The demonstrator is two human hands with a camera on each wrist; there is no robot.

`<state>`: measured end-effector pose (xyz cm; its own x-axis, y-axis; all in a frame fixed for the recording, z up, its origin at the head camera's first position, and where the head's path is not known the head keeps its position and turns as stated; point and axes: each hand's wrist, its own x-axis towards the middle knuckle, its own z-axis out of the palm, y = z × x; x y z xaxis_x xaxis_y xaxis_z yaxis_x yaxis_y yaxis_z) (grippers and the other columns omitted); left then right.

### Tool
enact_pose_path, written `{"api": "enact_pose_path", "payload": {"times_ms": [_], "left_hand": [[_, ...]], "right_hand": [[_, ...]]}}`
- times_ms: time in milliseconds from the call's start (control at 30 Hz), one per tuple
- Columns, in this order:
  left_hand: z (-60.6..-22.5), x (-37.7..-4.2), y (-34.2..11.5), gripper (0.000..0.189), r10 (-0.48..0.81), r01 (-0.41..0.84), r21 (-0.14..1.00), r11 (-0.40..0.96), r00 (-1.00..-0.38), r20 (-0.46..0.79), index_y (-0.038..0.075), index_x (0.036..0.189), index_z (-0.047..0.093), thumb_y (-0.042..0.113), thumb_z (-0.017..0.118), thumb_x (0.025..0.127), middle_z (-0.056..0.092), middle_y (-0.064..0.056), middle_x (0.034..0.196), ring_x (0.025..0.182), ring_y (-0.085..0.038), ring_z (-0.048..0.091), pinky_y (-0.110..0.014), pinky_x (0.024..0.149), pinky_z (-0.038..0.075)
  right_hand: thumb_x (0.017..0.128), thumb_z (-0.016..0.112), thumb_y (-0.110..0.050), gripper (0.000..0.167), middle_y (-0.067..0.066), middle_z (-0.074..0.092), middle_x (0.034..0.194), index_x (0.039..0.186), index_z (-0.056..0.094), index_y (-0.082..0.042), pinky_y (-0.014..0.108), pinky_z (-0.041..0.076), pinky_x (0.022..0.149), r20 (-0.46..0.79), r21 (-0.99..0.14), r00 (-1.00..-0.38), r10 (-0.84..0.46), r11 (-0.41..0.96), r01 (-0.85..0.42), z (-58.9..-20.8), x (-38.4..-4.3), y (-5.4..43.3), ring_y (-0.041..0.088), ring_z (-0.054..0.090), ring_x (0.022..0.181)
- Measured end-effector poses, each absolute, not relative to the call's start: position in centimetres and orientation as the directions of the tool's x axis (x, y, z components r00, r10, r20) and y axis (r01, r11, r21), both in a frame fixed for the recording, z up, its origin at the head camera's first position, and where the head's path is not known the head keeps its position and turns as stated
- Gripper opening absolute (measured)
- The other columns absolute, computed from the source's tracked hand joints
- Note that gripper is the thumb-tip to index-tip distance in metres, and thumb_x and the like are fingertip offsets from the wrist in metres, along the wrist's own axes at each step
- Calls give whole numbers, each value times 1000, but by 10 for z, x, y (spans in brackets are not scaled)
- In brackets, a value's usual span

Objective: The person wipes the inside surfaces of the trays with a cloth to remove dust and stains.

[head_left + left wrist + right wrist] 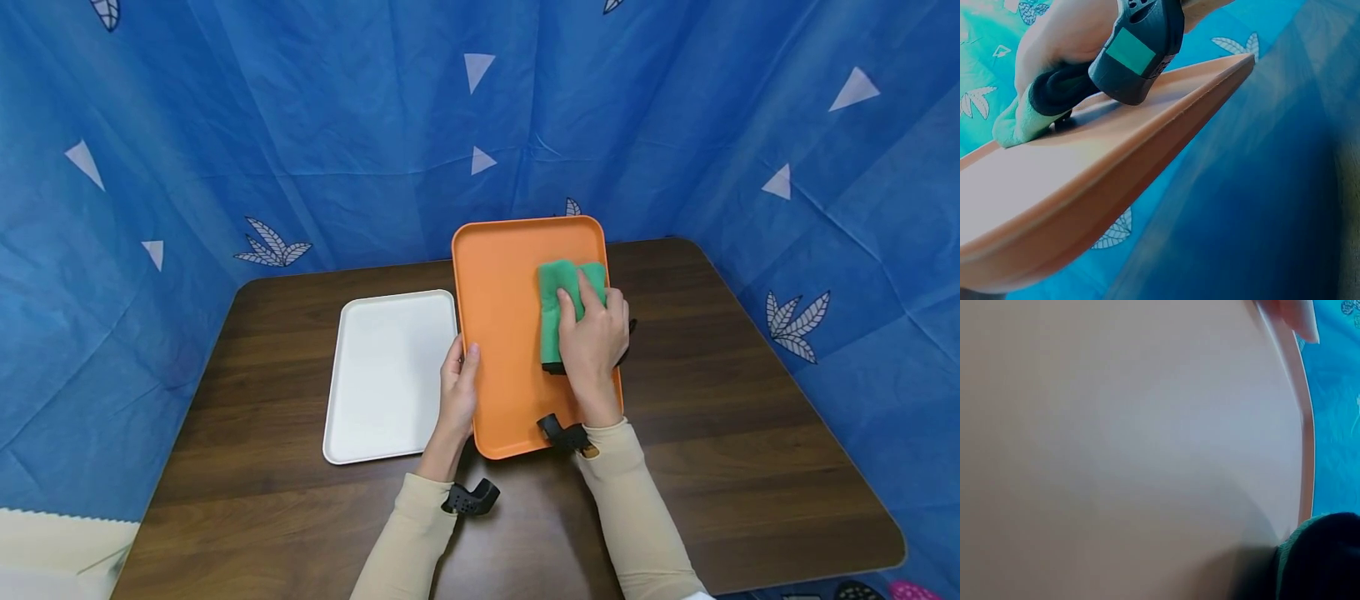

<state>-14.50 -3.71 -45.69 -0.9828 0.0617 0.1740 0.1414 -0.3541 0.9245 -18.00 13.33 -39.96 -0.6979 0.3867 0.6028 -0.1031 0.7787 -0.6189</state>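
Note:
An orange tray [502,325] is held up and tilted over the table, its inside facing me. My left hand [457,387] grips its left rim, thumb on the inner side and fingers behind. On the tray's right half, my right hand [596,337] holds a folded green cloth [555,312] with black edging against the surface. Thumb and forefinger spread over the cloth; the other fingers bend at its right side. The left wrist view shows the bunched cloth [1019,128] touching the tray's inside. A fingertip [1300,319] laps the rim in the right wrist view.
A white tray [393,375] lies flat on the dark wooden table [277,500], just left of the orange one. Blue patterned curtains [337,125] stand behind and at both sides. Each wrist wears a black camera band [471,497].

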Motion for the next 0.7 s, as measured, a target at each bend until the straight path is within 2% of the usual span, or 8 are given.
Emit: {"api": "enact_pose_path", "payload": {"times_ms": [267, 467, 700], "left_hand": [[-457, -145, -37, 50, 54, 145, 924, -355, -983, 175, 6, 146, 38, 33, 43, 105, 57, -3, 115, 99, -14, 61, -26, 81, 53], [-458, -146, -36, 51, 47, 151, 926, -347, -983, 178, 7, 147, 38, 34, 44, 105, 57, -3, 117, 100, -13, 62, -25, 82, 54], [-458, -146, -37, 50, 63, 155, 926, -344, -980, 188, 6, 147, 38, 33, 42, 105, 54, -16, 126, 103, -13, 64, -26, 87, 55]], "right_hand": [[94, 64, -36, 40, 22, 60, 100, 128, 67, -14, 46, 45, 67, 623, -578, -713, 321, 804, -143, -397, -177, 119, 37, 53, 86], [94, 65, -35, 38, 23, 60, 98, 126, 68, -13, 46, 47, 67, 656, -546, -702, 279, 817, -186, -396, -175, 108, 36, 54, 84], [94, 66, -33, 38, 21, 62, 97, 125, 68, -11, 43, 49, 70, 683, -489, -702, 202, 840, -235, -395, -171, 93, 34, 56, 87]]}}
